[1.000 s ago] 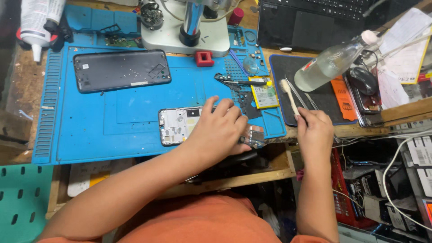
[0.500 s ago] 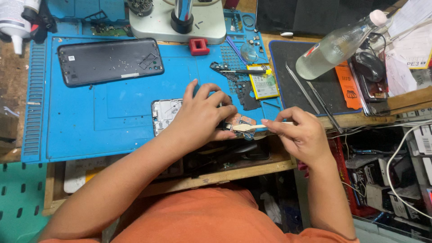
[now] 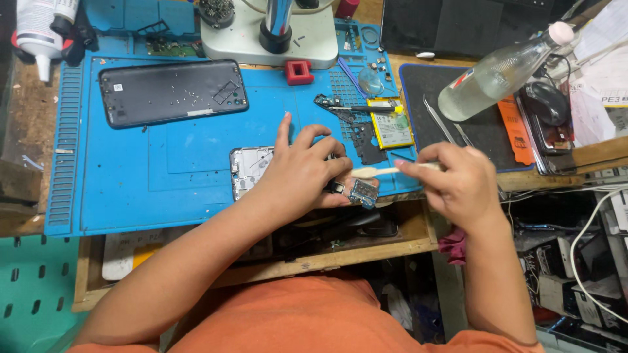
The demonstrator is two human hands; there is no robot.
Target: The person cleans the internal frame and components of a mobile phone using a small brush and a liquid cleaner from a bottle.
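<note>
My left hand [image 3: 297, 173] rests on an opened phone frame [image 3: 248, 170] lying on the blue work mat [image 3: 131, 189], and its fingers pinch a small circuit board [image 3: 362, 191] at the mat's front right corner. My right hand [image 3: 458, 180] holds a pale brush-like tool [image 3: 373, 172] whose tip sits just above the board. Most of the phone frame is hidden under the left hand.
A black phone back cover [image 3: 173, 91] lies at the mat's far left. A microscope base [image 3: 268, 33], a red block [image 3: 299, 72], a yellow-green battery [image 3: 390, 127], tweezers [image 3: 445, 127] on a dark pad and a tilted clear bottle [image 3: 500, 72] stand behind. An open drawer [image 3: 340, 252] sits below.
My right hand took the pale tool from the dark pad and brought it left to the small board. My left hand stayed on the phone frame and took hold of the board.
</note>
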